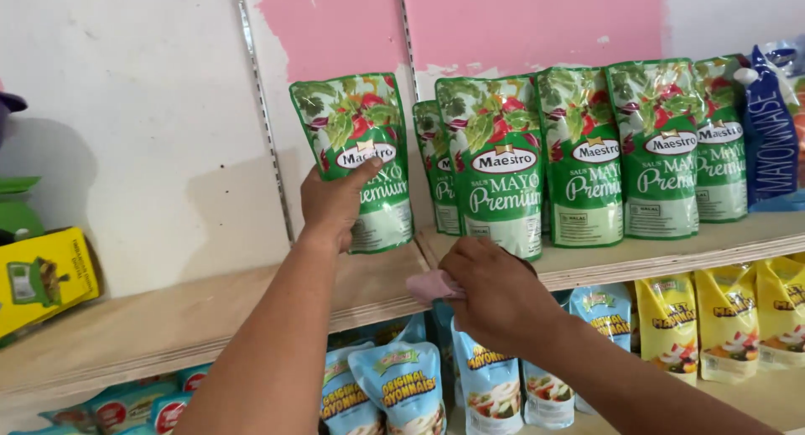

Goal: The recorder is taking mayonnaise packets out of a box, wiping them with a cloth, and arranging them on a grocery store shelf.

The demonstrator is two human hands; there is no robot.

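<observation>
My left hand (333,202) grips a green stand-up sauce pouch (356,142) and holds it upright, lifted a little above the wooden shelf (168,326). My right hand (495,294) is closed on a small pink cloth (429,286) and presses it on the front edge of the shelf, just below a row of matching green pouches (579,150). The nearest of these pouches stands right behind my right hand.
A blue pouch (771,133) stands at the row's right end. A yellow box (42,276) lies at the shelf's left. On the lower shelf stand light blue pouches (402,393) and yellow pouches (721,318). Metal shelf rails (264,116) run up the white and pink wall.
</observation>
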